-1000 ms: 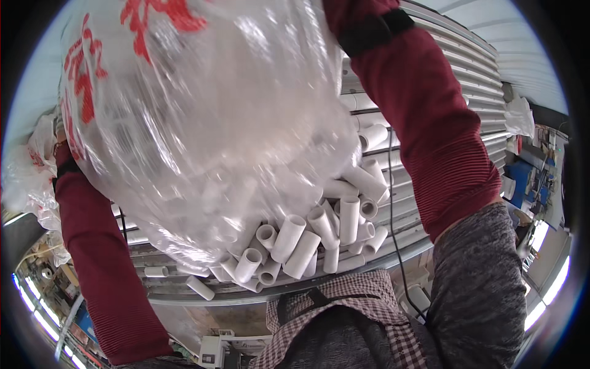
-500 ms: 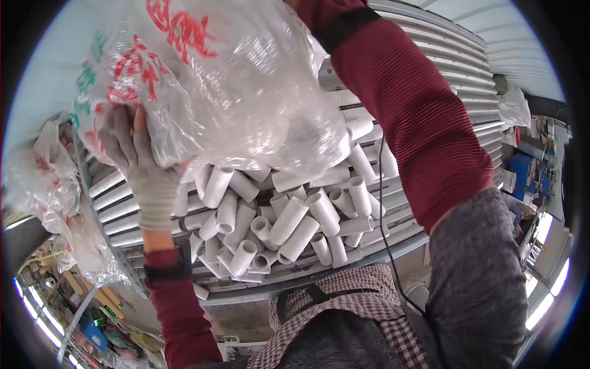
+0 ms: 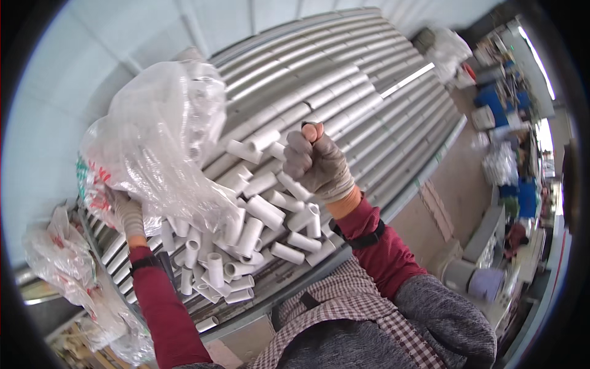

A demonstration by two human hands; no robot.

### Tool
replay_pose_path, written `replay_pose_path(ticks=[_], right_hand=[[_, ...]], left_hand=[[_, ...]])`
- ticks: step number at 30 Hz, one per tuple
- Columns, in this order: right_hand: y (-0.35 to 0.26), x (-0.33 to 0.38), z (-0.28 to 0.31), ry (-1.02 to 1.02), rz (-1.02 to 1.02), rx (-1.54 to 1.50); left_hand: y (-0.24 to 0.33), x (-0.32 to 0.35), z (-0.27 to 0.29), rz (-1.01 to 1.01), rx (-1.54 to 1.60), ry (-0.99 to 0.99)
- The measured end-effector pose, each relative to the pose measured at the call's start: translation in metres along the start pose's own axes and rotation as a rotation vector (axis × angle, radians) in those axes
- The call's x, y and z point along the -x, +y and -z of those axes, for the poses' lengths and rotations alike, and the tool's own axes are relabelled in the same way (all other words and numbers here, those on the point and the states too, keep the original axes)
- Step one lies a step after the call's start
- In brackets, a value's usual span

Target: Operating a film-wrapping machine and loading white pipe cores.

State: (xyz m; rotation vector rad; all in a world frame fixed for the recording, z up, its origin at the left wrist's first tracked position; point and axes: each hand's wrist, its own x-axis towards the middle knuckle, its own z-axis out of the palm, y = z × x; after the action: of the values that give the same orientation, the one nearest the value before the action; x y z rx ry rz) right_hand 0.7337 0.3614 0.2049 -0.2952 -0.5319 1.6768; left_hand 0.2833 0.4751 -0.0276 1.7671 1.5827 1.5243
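The left hand [image 3: 127, 215] is pressed to the lower left of the bag [image 3: 163, 132]; since the fingers are partly covered by its folds, it cannot be told whether any plastic is gripped. The right hand [image 3: 318, 163] is curled into a fist, well apart from the left, with nothing seen in it.

Should the bag be pulled sharply from the left, tubes [image 3: 264, 212] lying under its draped edge could be dragged along and scattered. The plastic could also be torn if it were snagged on a tube's end. As the tubes are piled at all angles, some could be knocked loose by the left sleeve [image 3: 163, 310] and rolled over the near rim of the table [image 3: 393, 132]; a lone tube [image 3: 207, 324] by that rim is judged most exposed.

The bag is spread ahead of the left hand and to its right, short of the right hand. The tubes are heaped between the two hands and nearer the body, some just beside the fist. Outside the left wrist, another bag [image 3: 60, 261] is seen at the table's left side
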Motion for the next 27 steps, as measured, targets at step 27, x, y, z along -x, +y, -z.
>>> replay_pose_path(ticks=[27], right_hand=[[-0.434,0.640,0.134,-0.513,0.345,-0.536]], left_hand=[[0.975,0.517,-0.372,-0.541,0.625,-0.764]])
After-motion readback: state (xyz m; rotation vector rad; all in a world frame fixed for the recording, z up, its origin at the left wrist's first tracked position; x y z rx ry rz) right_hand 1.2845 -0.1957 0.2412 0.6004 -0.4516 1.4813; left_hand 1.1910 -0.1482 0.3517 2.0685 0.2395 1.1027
